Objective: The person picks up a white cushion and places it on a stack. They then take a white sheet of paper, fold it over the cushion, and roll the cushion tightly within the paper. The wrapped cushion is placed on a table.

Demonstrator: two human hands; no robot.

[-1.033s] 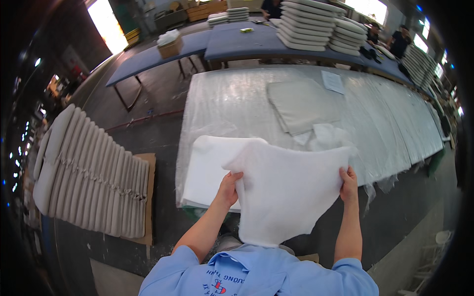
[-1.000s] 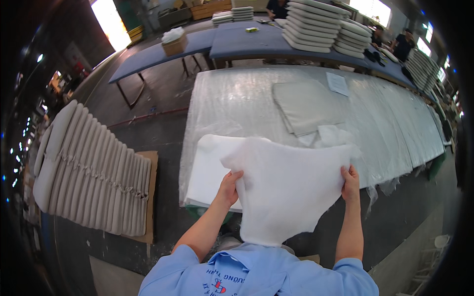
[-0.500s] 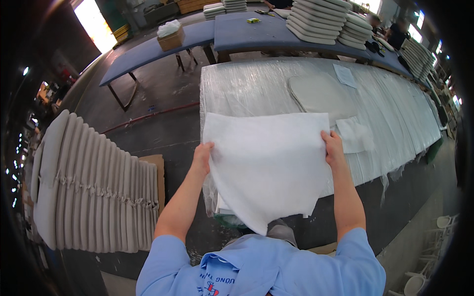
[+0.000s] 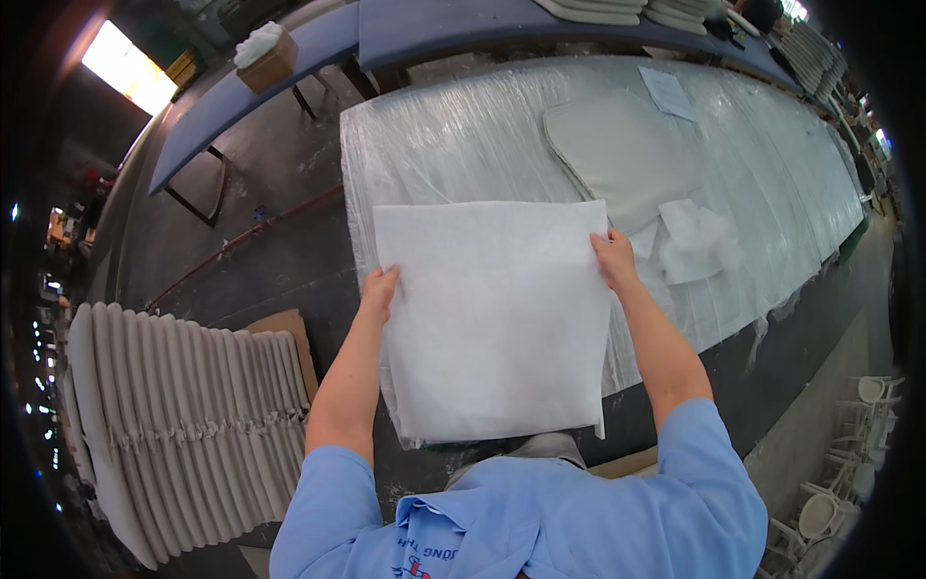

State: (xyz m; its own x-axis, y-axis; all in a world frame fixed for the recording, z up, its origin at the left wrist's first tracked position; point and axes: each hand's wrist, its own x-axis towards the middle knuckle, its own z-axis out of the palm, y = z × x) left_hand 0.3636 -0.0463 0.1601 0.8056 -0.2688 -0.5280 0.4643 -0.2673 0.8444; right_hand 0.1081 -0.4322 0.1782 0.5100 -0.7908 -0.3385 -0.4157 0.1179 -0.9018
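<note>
White sheet [image 4: 497,318]: held up in front of the wearer by both hands, spread nearly flat; top edge approx. straight, just above the hands; btm edge hangs close to the blue shirt [image 4: 550,521]; overlaps the near L part of the plastic wrap in view; can't tell if its underside touches the wrap.
L hand [image 4: 381,289]: at sheet's L edge, upper half; thumb & fingers clamped on that edge.
R hand [image 4: 614,259]: at sheet's R edge, near the top R corner, slightly higher in view than the L hand; thumb & fingers clamped on the edge too.
Plastic wrap [image 4: 463,135]: clear, wrinkled, over a big flat platform beyond & to the R of the sheet.
Grey pieces [image 4: 627,154]: layered flat on the wrap, beyond the sheet, R side.
White scraps [image 4: 694,241]: on the wrap, R of the R hand, near it.
Paper [image 4: 666,94]: on the wrap, toward the far edge.
Cushion row [image 4: 193,415]: grey pads on edge, packed tight, L of the wearer; cardboard [image 4: 294,343] at its R end.
Blue tables [image 4: 434,34]: 2, at the back; L 1 bears a carton [image 4: 268,63] w/ white stuff on top; R 1 bears stacked pads [image 4: 593,10].
White chairs [image 4: 820,516]: lower R, on the floor.
</note>
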